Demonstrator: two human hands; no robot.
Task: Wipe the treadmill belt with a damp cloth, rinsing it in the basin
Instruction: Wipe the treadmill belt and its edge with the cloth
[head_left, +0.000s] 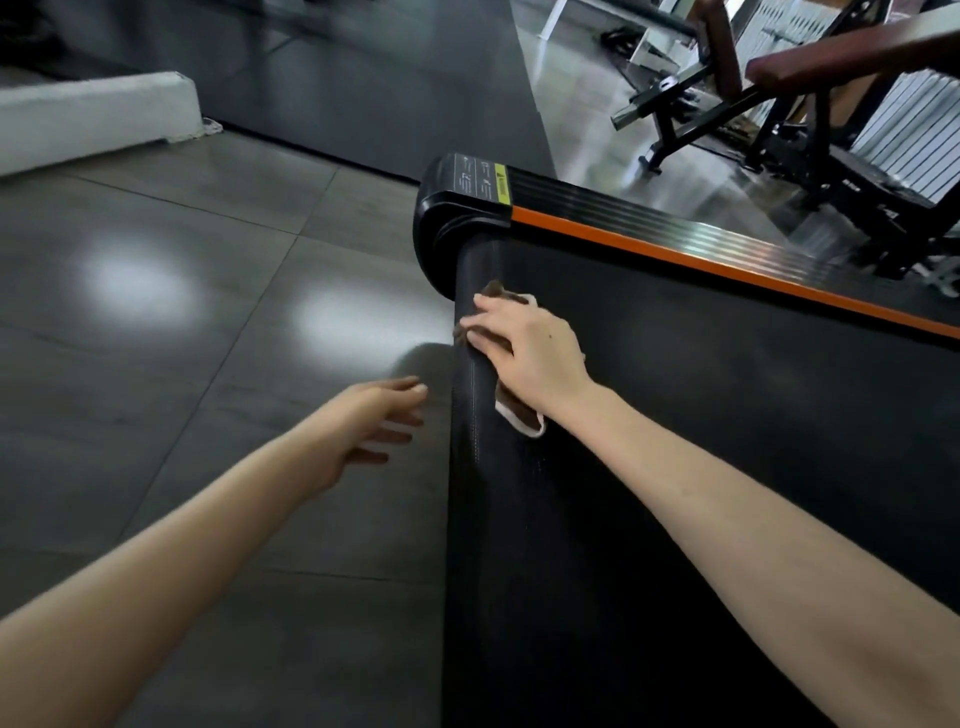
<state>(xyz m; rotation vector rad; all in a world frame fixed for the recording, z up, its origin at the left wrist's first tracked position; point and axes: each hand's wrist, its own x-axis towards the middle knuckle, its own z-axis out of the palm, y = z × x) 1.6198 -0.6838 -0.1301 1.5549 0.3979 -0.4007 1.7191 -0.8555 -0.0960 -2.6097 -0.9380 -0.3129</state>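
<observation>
The black treadmill belt (701, 415) fills the right half of the view, its rounded rear end running down the middle. A brown cloth with a pale edge (519, 413) lies on the belt near that rear end. My right hand (524, 353) presses flat on the cloth, fingers stretched toward the belt's edge. Most of the cloth is hidden under the hand. My left hand (374, 421) hovers over the floor just left of the belt, fingers spread and holding nothing. No basin is in view.
An orange-striped side rail (727, 254) and a black end cap (457, 213) border the belt's far side. A weight bench (810, 104) stands beyond at the upper right. Glossy grey floor tiles (182, 312) spread left; a white ledge (93, 114) lies at the upper left.
</observation>
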